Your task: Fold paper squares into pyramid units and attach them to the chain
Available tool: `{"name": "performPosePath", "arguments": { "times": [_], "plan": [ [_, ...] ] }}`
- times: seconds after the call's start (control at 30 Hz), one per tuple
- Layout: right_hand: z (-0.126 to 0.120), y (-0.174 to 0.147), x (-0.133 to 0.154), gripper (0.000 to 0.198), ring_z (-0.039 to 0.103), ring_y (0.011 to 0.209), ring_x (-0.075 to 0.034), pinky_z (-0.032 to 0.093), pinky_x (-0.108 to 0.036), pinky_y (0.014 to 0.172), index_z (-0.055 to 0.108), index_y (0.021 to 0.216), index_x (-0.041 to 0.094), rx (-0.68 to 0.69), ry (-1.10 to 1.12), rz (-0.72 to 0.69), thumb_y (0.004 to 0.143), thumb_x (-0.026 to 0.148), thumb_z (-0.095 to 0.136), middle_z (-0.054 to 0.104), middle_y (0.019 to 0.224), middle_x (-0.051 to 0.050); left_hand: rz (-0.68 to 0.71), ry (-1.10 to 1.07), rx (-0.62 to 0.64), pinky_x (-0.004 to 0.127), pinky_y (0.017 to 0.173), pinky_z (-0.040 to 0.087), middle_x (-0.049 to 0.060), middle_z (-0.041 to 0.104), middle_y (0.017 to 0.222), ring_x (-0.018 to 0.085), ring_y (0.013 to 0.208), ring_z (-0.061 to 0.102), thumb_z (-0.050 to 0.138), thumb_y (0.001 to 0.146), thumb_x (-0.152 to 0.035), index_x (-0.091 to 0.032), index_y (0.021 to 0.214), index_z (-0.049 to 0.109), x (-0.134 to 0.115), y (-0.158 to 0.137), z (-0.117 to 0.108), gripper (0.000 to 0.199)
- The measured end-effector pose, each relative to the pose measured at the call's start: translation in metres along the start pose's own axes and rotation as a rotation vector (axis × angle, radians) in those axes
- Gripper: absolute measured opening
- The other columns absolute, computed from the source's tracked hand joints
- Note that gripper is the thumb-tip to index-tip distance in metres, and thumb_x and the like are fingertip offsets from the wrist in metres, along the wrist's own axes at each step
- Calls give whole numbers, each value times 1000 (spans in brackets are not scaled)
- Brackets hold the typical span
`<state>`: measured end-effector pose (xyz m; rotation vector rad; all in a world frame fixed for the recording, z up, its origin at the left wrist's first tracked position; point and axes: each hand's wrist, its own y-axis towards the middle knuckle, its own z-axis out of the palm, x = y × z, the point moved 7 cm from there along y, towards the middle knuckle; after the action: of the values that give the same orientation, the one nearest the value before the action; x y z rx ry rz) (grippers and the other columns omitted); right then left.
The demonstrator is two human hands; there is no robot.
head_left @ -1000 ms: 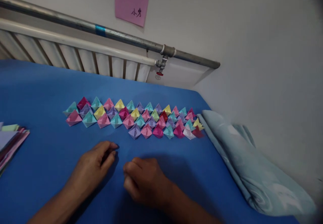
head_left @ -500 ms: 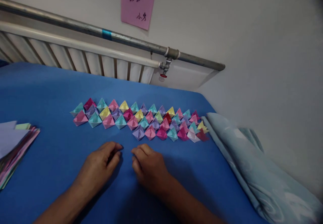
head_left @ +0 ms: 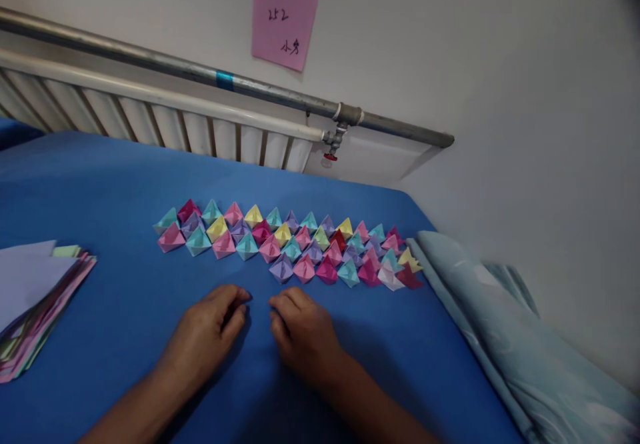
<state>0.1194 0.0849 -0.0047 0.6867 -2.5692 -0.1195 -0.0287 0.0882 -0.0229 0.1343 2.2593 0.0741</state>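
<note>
Two hands (head_left: pixel 205 331) (head_left: pixel 306 331), perhaps forty-three boats (head_left: pixel 270 249)

Folded paper boats (head_left: pixel 291 248) I watch through the head view, pink, teal, purple, yellow, peaks upward, in close staggered rows, on a blue surface (head_left: pixel 125 304)

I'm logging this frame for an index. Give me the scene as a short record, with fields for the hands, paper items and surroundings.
left hand: fingers curved, nothing visible in it
right hand: fingers curled, no object visible
folded paper shapes: many colours, staggered rows, beyond both hands
paper stack: left edge of view, lavender on top
surface: blue
cloth: pale blue, right side
radiator: white, beyond the blue surface
pipe: metal, above the radiator
note: pink, on the wall, handwritten
</note>
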Motion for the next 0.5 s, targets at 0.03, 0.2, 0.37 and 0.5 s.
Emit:
{"name": "performPosePath", "arguments": {
  "times": [0.03, 0.2, 0.37, 0.5],
  "plan": [
    [1, 0, 1, 18, 61, 80, -17, 45, -27, 71, 65, 94, 18, 11, -6, -10, 85, 15, 50, 65, 88, -5, -2, -1, -3, 30, 71, 54, 1, 72, 88, 18, 78, 68, 47, 80, -34, -23, 86, 64, 1, 0, 0, 21],
    [8, -5, 8, 17, 59, 71, -14, 39, -24, 62, 63, 92, 19, 91, 26, -126, 85, 16, 47, 65, 79, -1, -16, -6, 0, 30, 71, 53, 1, 72, 88, 18, 78, 68, 46, 80, -35, -23, 87, 64, 1, 0, 0, 22],
    [8, -5, 8, 16, 59, 70, -12, 37, -23, 62, 60, 87, 20, 113, 73, -111, 83, 13, 47, 64, 75, 1, -24, -3, 30, 30, 72, 52, 2, 71, 88, 18, 78, 68, 44, 81, -33, -23, 88, 63, -1, 0, 1, 23],
    [10, -3, 7, 15, 60, 71, -12, 38, -22, 65, 60, 86, 20, 106, 80, -109, 83, 13, 47, 65, 77, 1, -21, -7, 32, 31, 75, 52, 3, 71, 91, 18, 82, 67, 43, 81, -30, -22, 88, 63, 0, 0, 3, 22]
  ]
}}
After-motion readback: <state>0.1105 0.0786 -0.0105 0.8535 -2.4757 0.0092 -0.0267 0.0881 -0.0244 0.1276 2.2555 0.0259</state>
